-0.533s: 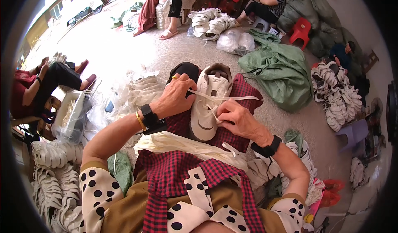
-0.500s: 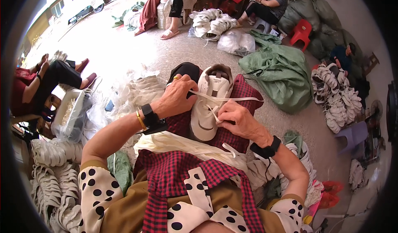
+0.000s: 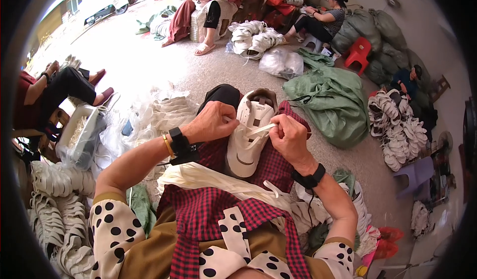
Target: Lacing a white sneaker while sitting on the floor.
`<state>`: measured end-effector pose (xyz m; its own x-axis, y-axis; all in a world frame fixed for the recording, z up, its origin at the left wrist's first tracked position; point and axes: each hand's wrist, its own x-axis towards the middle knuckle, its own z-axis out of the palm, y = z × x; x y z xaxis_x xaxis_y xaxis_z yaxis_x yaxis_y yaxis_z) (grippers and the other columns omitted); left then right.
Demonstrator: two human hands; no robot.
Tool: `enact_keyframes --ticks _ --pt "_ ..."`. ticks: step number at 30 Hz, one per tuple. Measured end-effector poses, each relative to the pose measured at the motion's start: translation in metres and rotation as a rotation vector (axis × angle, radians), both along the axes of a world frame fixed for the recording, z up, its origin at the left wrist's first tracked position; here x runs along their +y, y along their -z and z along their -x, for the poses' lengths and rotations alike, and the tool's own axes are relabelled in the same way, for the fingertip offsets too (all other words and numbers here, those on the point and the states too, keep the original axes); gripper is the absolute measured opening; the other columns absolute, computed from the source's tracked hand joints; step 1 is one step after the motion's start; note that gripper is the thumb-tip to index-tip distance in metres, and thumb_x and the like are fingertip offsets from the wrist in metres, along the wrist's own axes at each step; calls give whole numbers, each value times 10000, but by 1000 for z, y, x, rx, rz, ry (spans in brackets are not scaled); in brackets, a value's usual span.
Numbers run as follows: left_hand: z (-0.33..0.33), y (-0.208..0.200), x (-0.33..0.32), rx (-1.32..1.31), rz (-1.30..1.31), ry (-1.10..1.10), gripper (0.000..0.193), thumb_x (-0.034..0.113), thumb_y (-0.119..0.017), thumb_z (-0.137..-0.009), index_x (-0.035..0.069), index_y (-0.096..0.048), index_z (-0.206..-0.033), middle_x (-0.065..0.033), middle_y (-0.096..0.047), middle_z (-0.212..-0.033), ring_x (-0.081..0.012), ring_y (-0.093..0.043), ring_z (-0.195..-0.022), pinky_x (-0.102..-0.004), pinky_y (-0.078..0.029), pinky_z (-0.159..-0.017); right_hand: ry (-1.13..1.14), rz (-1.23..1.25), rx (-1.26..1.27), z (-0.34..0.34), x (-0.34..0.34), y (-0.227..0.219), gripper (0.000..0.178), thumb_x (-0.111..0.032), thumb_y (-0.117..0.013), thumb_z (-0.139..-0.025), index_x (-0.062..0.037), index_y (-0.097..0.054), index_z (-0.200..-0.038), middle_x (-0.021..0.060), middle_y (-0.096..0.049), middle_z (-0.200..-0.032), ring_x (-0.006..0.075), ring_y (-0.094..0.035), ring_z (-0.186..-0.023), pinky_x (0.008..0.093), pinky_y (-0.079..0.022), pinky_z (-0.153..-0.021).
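Note:
A white sneaker rests on my lap, toe toward me, its tongue and collar at the far end. A flat off-white shoelace crosses the shoe below the tongue. My right hand is closed in a pinch on the lace at the shoe's right side. On the left side, my left hand is closed, thumb and fingertips together on the lace close to the eyelets. A bundle of cream laces lies across my lap, between the shoe and my checked apron.
Stacks of shoe uppers lie at my left, near a plastic bin. A large green sack stands ahead to the right. More shoes are heaped at far right, by a purple stool. Several people sit around.
My right hand has risen from beside the toe and now pulls a lace at the eyelets' height. My left hand has moved slightly nearer me. The long lace end no longer stretches out rightward.

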<state>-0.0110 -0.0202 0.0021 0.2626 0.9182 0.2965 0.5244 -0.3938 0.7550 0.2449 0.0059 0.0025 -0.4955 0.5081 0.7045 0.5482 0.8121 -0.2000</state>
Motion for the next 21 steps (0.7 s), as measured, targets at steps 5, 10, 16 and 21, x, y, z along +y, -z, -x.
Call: enact_keyframes --ticks 5,10,16,21 --pt "28 -5 14 -42 123 38 219 181 -643 -773 -34 -659 -735 -68 -565 -582 -102 -513 -572 -307 -435 -535 19 86 -160 -7 11 9 255 -9 -580 -744 -63 -559 -992 110 -591 -657 302 -646 -636 420 -517 -544" --pt "90 -16 16 -291 239 -99 243 200 -631 -820 29 -610 -649 38 -525 -596 -54 -435 -556 -248 -327 -495 -37 149 -202 -8 5 0 330 -5 -565 -714 -62 -533 -1037 136 -596 -680 347 -641 -656 461 -525 -568" --pt "99 -1 12 180 3 -222 215 200 -670 -852 -9 -720 -843 -59 -613 -653 -133 -534 -543 -299 -450 -535 -89 188 -220 -6 10 -6 272 7 -563 -738 -32 -558 -1007 145 -555 -890 337 -618 -865 448 -534 -686" --pt "42 -16 -7 202 -301 22 307 70 -769 -740 65 -691 -1037 -135 -603 -1087 -306 -569 -1095 -401 -466 -947 -122 267 -108 -6 11 -9 178 -12 -617 -797 -15 -621 -975 128 -517 -938 319 -596 -881 428 -519 -755"
